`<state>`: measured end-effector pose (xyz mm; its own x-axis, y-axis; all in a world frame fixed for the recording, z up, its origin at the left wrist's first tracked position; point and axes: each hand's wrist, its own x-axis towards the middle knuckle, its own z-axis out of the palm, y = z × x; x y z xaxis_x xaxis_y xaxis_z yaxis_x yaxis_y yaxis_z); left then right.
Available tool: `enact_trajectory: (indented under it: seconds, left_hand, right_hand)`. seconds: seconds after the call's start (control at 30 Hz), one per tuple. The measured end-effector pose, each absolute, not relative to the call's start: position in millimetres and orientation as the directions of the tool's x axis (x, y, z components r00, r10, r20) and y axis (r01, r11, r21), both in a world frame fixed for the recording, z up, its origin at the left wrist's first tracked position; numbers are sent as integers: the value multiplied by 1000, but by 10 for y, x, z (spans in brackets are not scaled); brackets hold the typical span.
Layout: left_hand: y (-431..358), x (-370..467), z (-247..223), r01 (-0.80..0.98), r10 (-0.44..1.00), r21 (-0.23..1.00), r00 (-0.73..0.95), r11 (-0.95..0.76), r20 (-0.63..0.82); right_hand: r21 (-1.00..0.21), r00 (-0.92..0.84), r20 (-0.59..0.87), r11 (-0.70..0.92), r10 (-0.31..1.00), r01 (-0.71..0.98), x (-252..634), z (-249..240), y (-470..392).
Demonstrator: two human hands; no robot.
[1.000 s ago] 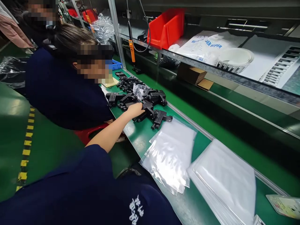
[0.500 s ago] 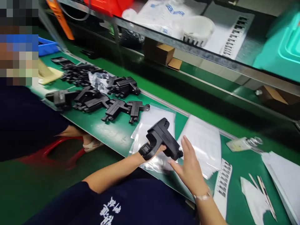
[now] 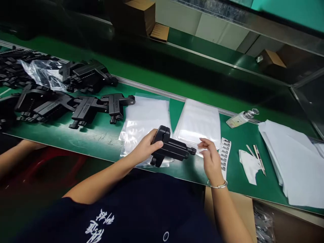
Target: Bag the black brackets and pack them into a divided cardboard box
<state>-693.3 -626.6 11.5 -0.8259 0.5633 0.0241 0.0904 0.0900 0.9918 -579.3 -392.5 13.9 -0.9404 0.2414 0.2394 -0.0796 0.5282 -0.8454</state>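
Note:
My left hand (image 3: 146,148) is closed around a black plastic clamp-like holder (image 3: 174,148), its thumb lying across the body. A small knob on the holder's end points right, towards my right hand (image 3: 211,160). That hand is beside the knob, apart from it, with its fingers loosely bent and nothing visible in them. Below the holder lie clear plastic bags (image 3: 146,116). A second stack of bags (image 3: 199,119) is behind my right hand. To the left, several similar black holders (image 3: 86,109) rest on the green table.
A strip of printed labels (image 3: 224,157), a white scrap (image 3: 249,167), pens (image 3: 259,158) and a pump bottle (image 3: 241,118) lie to the right. Farther right are white sheets (image 3: 298,165). A metal shelf edge (image 3: 243,23) crosses above. Another person's arm (image 3: 17,153) shows at left.
The holder has turned in my left hand, so its knob now points right. My right hand's fingers have gone from spread to bent. The view has swung right and downward.

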Motion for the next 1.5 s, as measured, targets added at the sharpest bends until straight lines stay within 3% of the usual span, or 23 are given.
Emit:
enact_trajectory:
  seconds: [0.03,0.1,0.17,0.2,0.23,0.3,0.37,0.43,0.5,0.63,0.73,0.8,0.9,0.97,1.03,1.1,1.13,1.17,1.23,1.3,1.33,1.4,1.5]
  left_hand:
    - [-6276,-6924,122,146,574,983,-817,114,55]
    - [-6301,-6914,143,253,619,953,-779,166,99]
    - [-6300,-6904,154,334,666,921,-736,198,124]
    - [-6283,-6898,151,345,671,916,-731,203,127]
    - [-6253,-6892,140,326,660,925,-741,196,121]
    - [-6171,-6886,100,165,609,976,-792,141,46]
    - [-6089,-6896,54,-117,599,992,-791,55,-126]
    - [-6050,-6923,30,-326,655,945,-717,-10,-240]
    - [-6070,-6954,47,-306,697,951,-691,-40,-193]
    - [-6210,-6987,155,230,737,972,-665,50,120]
    - [-6284,-6983,210,653,805,755,-478,60,350]
    - [-6304,-6973,229,777,816,629,-380,27,435]
    - [-6318,-6951,265,771,804,636,-398,33,441]
    - [-6321,-6937,287,635,779,768,-523,85,346]
    - [-6315,-6925,284,383,720,918,-665,102,198]
    - [-6307,-6912,251,137,662,989,-747,49,71]
    - [-6309,-6904,231,69,641,997,-766,18,42]
    - [-6317,-6895,212,47,626,999,-779,1,36]
    - [-6358,-6880,196,124,591,992,-803,37,78]
    - [-6423,-6872,213,301,605,948,-776,106,179]
    - [-6456,-6870,230,397,638,909,-734,125,232]
    - [-6510,-6869,266,552,725,828,-612,104,316]
    - [-6543,-6865,278,575,739,809,-597,123,312]
  right_hand:
    - [-945,-948,44,322,316,63,-5787,76,-3901]
    - [-958,-928,-286,-61,237,280,-5791,-41,-3905]
    - [-908,-916,-376,-254,143,333,-5796,-125,-3949]
    - [-921,-925,-338,-264,175,286,-5789,-150,-3968]
    - [-959,-937,-248,-197,244,202,-5774,-162,-3976]
    - [-987,-941,93,155,326,-44,-5720,-149,-3945]
    - [-753,-854,494,572,163,-326,-5656,-104,-3862]
    - [-414,-727,679,763,-104,-496,-5611,-55,-3767]
    - [-271,-676,709,806,-202,-526,-5598,-34,-3698]
    - [-475,-753,658,790,28,-386,-5636,-127,-3668]
    - [-585,-761,628,743,162,-325,-5659,-248,-3698]
    - [-583,-745,643,745,179,-324,-5660,-293,-3716]
    - [-501,-709,693,795,132,-342,-5645,-261,-3714]
    - [-367,-670,743,846,17,-386,-5623,-183,-3699]
    - [-213,-642,749,859,-163,-466,-5593,-93,-3698]
    - [-150,-637,712,822,-296,-549,-5563,-16,-3735]
    - [-186,-650,697,798,-304,-573,-5555,12,-3771]
    - [-278,-685,682,774,-258,-569,-5556,34,-3816]
    - [-620,-826,564,656,-9,-431,-5591,59,-3921]
    - [-940,-955,202,317,215,-128,-5671,69,-4011]
    - [-993,-973,-19,106,230,45,-5720,69,-4040]
    - [-923,-936,-341,-221,84,316,-5812,61,-4065]
    - [-812,-895,-440,-392,-76,433,-5880,37,-4059]
